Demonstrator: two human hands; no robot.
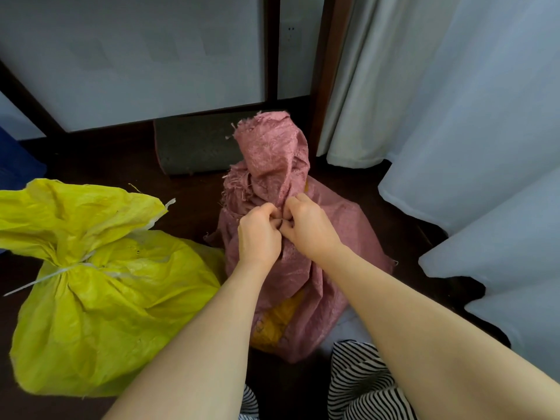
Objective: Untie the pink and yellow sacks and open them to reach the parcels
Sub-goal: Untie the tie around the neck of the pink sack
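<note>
A pink woven sack (306,262) stands upright on the dark floor in the middle, its frayed neck gathered and pointing up. My left hand (257,234) and my right hand (309,225) meet at the tied neck, fingers pinched on a thin dark tie there. Something yellow-orange (274,325) shows through a gap low on the pink sack. A yellow sack (100,310) lies to the left, its neck bound with a white strip (57,272).
White curtains (454,116) hang close on the right. A white panel with a dark wooden frame (136,62) stands behind. A dark mat (197,144) lies behind the pink sack. A blue object (15,165) sits at the far left. Striped clothing (363,386) shows at the bottom.
</note>
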